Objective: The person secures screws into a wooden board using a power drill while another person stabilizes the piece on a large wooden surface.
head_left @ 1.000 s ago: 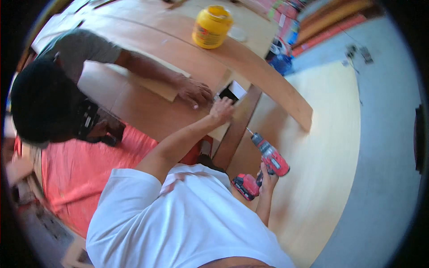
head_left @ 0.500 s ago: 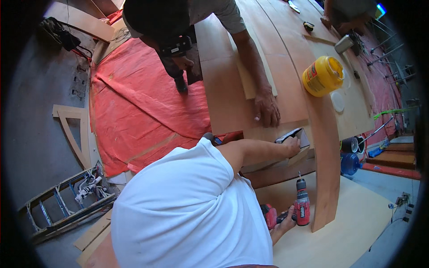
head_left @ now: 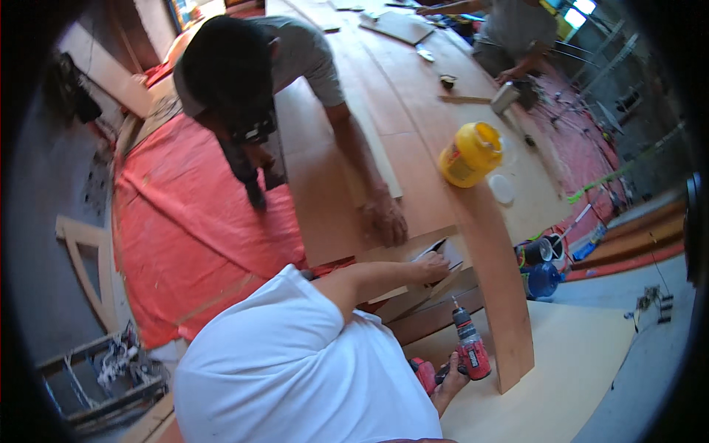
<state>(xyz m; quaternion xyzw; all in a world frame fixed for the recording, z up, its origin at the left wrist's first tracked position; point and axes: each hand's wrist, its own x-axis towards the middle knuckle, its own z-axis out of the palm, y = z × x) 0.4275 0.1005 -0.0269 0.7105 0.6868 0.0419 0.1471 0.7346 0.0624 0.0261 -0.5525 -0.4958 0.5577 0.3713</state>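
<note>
My right hand (head_left: 452, 375) grips the handle of a red and black cordless drill (head_left: 473, 353), its bit pointing up and away. Beside the drill, a long reddish wood strip (head_left: 509, 325) slants over the table edge. My left arm reaches across, and my left hand (head_left: 432, 267) is closed at the end of the wooden panels, at a small pale piece with a dark edge (head_left: 452, 255); its kind is unclear. Just beyond, a co-worker's hand (head_left: 388, 221) lies on the panel (head_left: 325, 214). The co-worker's other hand (head_left: 258, 156) is near a dark tool.
A yellow plastic jar (head_left: 470, 155) stands near the strip's far end, with a white lid (head_left: 502, 189) nearby. Red sheeting (head_left: 199, 221) covers the left floor. A ladder (head_left: 103, 384) lies lower left. A blue water jug (head_left: 543, 279) is at right; another person (head_left: 517, 37) is far right.
My view has shifted, so most of the scene sits further left and lower in the picture. My right hand still grips the drill, and my left hand stays at the panel end.
</note>
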